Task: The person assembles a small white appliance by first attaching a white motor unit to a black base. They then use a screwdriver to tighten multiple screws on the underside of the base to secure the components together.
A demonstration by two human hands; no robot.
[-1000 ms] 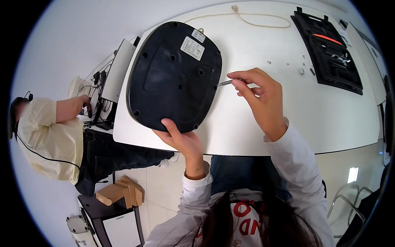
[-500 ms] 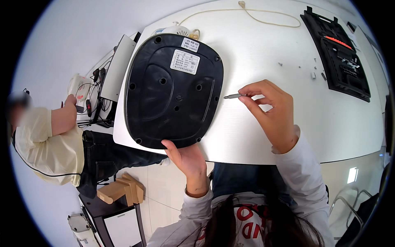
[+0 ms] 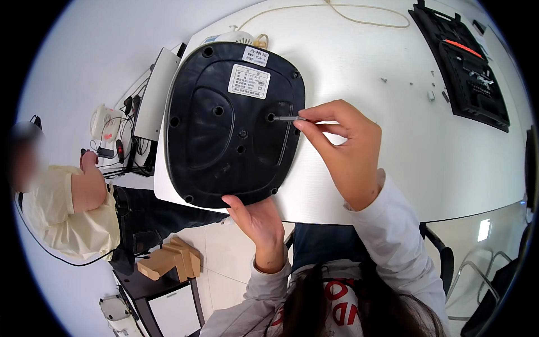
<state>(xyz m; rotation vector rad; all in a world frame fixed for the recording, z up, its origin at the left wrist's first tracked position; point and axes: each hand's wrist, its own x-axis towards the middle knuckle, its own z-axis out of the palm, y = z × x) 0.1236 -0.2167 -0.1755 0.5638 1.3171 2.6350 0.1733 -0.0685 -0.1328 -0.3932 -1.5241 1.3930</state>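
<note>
A black, rounded plastic base [image 3: 210, 180] stands tilted at the table's left front, its underside turned toward me. Several recessed screw holes and two white labels show on it. My left hand [image 3: 259, 220] grips its lower edge, thumb on the underside and fingers hidden behind. Between thumb and fingertips, my right hand [image 3: 349, 147] pinches a slim grey metal screwdriver bit [image 3: 287, 118]. The bit lies sideways, its tip at the rim of the hole right of centre; whether it enters the hole cannot be made out.
At the right of the white table [image 3: 404, 168] lies an open black tool case [image 3: 469, 78]. Small screws [image 3: 384, 80] and a metal socket [image 3: 431, 96] are beside it. A cream cable [image 3: 370, 18] runs along the back. Another person [image 3: 73, 202] works at the left.
My right hand has moved left with the bit, from beside the base to a hole in its underside. The base has shifted slightly left in the view, still gripped by my left hand.
</note>
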